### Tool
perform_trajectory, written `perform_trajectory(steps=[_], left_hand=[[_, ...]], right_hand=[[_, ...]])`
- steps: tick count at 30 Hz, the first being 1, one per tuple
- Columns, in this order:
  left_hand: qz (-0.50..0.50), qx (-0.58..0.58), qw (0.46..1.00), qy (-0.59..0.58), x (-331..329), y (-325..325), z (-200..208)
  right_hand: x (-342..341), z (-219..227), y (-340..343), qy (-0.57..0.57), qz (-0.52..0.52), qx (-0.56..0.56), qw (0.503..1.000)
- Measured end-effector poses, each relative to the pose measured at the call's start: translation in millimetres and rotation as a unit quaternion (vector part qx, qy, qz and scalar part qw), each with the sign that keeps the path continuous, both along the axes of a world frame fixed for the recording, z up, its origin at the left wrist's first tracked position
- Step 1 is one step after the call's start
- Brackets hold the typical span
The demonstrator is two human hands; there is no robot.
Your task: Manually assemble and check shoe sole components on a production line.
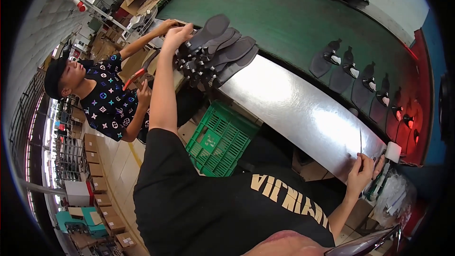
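Note:
My left hand [178, 36] reaches out to a pile of dark sandals [234, 54] at the left end of the metal ledge. Its fingers are closed at the edge of the topmost sandal [214, 27], which tilts up from the pile; the fingertips are partly hidden. Small shiny pieces show on the straps. Over the ledge's right end, my right hand [360, 174] pinches a thin, dark, pointed tool [360, 137] that stands upright from the fingers. Its exact kind cannot be made out.
A green conveyor belt [265, 12] carries a row of sandals [348, 71] toward a red-lit opening [414, 114]. The metal ledge [284, 90] runs along it. Below sits a green crate [220, 137]. At left a co-worker [106, 95] holds an orange-handled hammer [135, 78].

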State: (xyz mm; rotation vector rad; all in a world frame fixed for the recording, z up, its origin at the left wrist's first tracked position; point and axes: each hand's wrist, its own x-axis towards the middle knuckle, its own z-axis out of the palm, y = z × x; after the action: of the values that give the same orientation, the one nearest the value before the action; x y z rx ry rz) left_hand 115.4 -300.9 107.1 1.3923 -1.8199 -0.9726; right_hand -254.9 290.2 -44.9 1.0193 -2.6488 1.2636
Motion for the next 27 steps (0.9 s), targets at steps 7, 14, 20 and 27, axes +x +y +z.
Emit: perform_trajectory(steps=[7,14,20,27], left_hand=[[-0.093,-0.208,0.973,0.014,-110.6,49.2,-44.5],[-0.317,-0.179,0.928,-0.077,-318.8,146.0,-154.4],[-0.250,-0.248,0.921,-0.165,-405.2,161.2,-220.0],[-0.301,-0.225,0.924,-0.068,-399.4,181.0,-217.9]], right_hand=[[-13.2,-13.7,3.1,0.103,-0.073,0.095,0.987],[-14.6,-24.2,8.5,0.095,-0.099,0.111,0.984],[-5.7,-30.9,4.6,0.099,-0.096,0.121,0.983],[3.6,-12.0,8.4,0.139,-0.121,0.027,0.982]])
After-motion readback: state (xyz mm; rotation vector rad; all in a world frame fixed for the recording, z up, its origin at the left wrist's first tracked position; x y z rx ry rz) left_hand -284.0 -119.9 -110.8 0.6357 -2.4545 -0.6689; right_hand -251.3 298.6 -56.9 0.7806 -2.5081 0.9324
